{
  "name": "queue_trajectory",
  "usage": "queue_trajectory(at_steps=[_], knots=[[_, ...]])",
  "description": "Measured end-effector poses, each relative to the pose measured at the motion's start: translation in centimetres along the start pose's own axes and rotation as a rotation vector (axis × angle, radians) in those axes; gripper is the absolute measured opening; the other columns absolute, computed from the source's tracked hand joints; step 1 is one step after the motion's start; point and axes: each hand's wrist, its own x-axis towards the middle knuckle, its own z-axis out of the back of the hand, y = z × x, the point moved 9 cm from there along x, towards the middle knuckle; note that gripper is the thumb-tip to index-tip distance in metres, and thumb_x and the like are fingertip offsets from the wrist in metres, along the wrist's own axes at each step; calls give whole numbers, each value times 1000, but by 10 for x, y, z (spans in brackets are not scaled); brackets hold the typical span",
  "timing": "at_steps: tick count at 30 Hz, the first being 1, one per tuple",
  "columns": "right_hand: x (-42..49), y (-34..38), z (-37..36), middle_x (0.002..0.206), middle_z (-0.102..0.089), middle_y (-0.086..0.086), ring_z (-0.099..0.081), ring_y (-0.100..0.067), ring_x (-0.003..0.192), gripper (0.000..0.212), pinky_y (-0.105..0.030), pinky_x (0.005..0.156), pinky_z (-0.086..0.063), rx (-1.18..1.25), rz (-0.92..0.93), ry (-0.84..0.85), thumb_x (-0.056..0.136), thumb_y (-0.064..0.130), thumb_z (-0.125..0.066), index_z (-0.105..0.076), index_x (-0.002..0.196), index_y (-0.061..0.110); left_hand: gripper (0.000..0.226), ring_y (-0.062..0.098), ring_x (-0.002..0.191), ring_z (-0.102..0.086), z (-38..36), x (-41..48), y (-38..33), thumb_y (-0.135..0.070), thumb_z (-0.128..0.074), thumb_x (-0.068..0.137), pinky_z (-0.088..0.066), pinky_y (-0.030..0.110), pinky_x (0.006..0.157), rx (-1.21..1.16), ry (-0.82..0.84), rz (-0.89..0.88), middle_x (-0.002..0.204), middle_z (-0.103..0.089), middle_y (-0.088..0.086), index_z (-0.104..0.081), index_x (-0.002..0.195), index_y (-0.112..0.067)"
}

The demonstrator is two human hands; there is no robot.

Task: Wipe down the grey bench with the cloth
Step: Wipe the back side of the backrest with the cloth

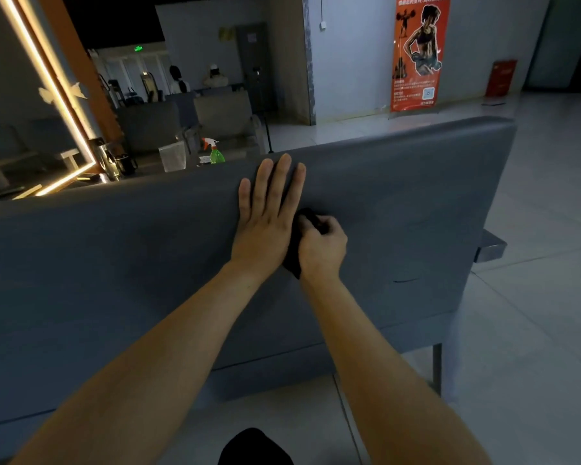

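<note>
The grey bench (399,209) fills the middle of the head view, seen from behind its padded backrest. My left hand (265,213) lies flat on the backrest near its top edge, fingers straight and pointing up. Right beside it, my right hand (321,250) grips a dark, bunched cloth (294,260) against the backrest. Most of the cloth is hidden under the fingers and between the two hands.
A green spray bottle (215,152) with a white and orange trigger stands beyond the bench top, next to a clear container (172,157). A lit mirror frame (47,82) is at left. An orange poster (418,52) hangs on the far wall. Tiled floor (534,297) lies to the right.
</note>
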Motion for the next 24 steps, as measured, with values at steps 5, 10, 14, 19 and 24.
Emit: queue_trajectory(at_steps=[5, 10, 14, 19, 24], knots=[[25, 18, 58, 92, -71, 3, -69, -18, 90, 7, -34, 79, -60, -109, 65, -101, 95, 25, -69, -69, 96, 18, 124, 23, 150, 30, 2, 0, 0, -38, -77, 83, 27, 45, 117, -45, 81, -6, 167, 15, 2, 20, 157, -22], [38, 19, 76, 105, -66, -2, -64, -21, 98, 13, -42, 90, -57, 29, -19, -288, 99, 29, -63, -65, 106, 18, 130, 24, 150, 29, 4, 0, -2, -42, -81, 79, 28, 44, 117, -36, 93, 9, 168, 14, 3, 22, 157, -22], [12, 11, 24, 98, -70, -4, -67, -20, 91, 12, -38, 84, -58, -18, 1, -143, 95, 21, -66, -68, 101, 11, 111, 26, 151, 28, 4, -1, -1, -30, -70, 90, 25, 47, 118, 21, 83, 14, 168, 15, 5, 17, 159, -19], [-2, 4, -6, 88, -71, -2, -68, -14, 81, 6, -22, 66, -53, -73, 18, 68, 94, 17, -65, -69, 92, 12, 93, 26, 149, 31, 4, -2, -1, -7, -52, 96, 27, 47, 117, 33, 87, -16, 167, 19, 7, 15, 160, -18], [9, 11, 26, 88, -65, 7, -63, -10, 83, 5, -10, 62, -47, -140, 78, 12, 98, 21, -64, -65, 98, 16, 112, 27, 153, 23, 10, -6, -3, -28, -72, 86, 19, 48, 121, 30, 100, 62, 169, 14, 7, 11, 161, -19]])
